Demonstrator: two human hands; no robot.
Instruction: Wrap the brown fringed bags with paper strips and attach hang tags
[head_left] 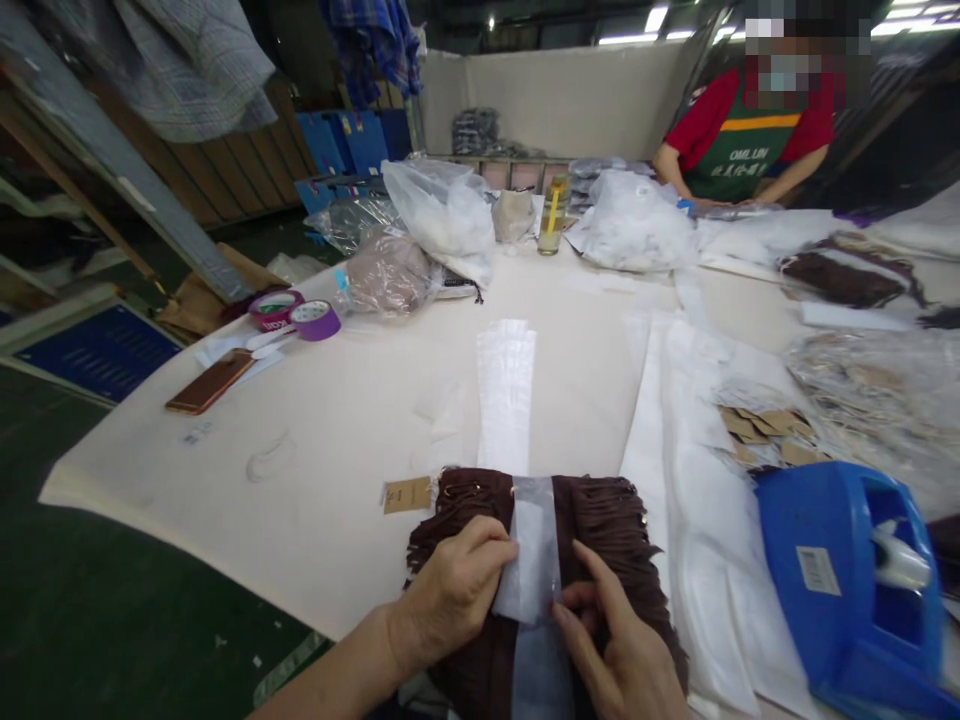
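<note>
A dark brown fringed bag (487, 650) lies at the table's near edge, its fringe spread to both sides. Down its middle runs a translucent plastic strip (534, 495), with a whitish folded piece showing at its centre. My left hand (454, 585) is closed, pinching the strip's left edge between thumb and fingers. On the other side, my right hand (619, 640) has thumb and curled fingers at the strip's right edge, with the index finger stretched over the brown material. A tan hang tag (406, 495) sticks out at the bag's upper left.
White strips (507, 385) lie just beyond the bag. On the left are a phone (211, 381) and tape rolls (315, 320). A blue plastic holder (840, 590) stands at right beside white sheets (697, 520). Plastic bags (630, 220) and a bottle (553, 215) are farther back. Across the table stands a co-worker (742, 150).
</note>
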